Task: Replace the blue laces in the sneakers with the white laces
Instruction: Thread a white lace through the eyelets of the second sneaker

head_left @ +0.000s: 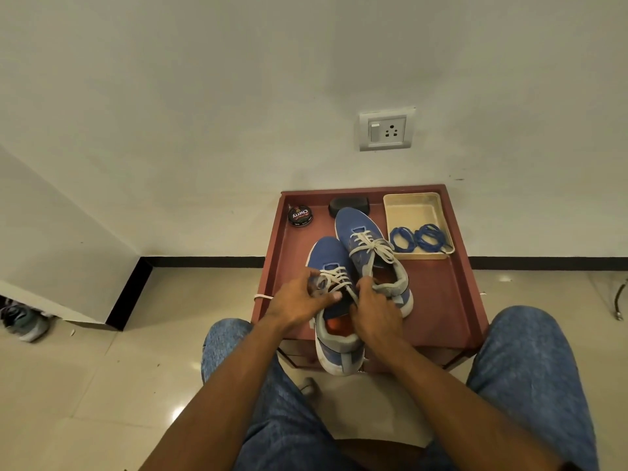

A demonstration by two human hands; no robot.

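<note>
My left hand and right hand each pinch a white lace end on the near sneaker; I should pull both evenly before knotting.

The two blue sneakers were of matt woven cloth with flat white fabric laces. The reddish-brown worktop looked like smooth painted wood, though that was hard to tell. The cream rectangular tray seemed plastic. The beige floor tiles shone glossy.
</note>
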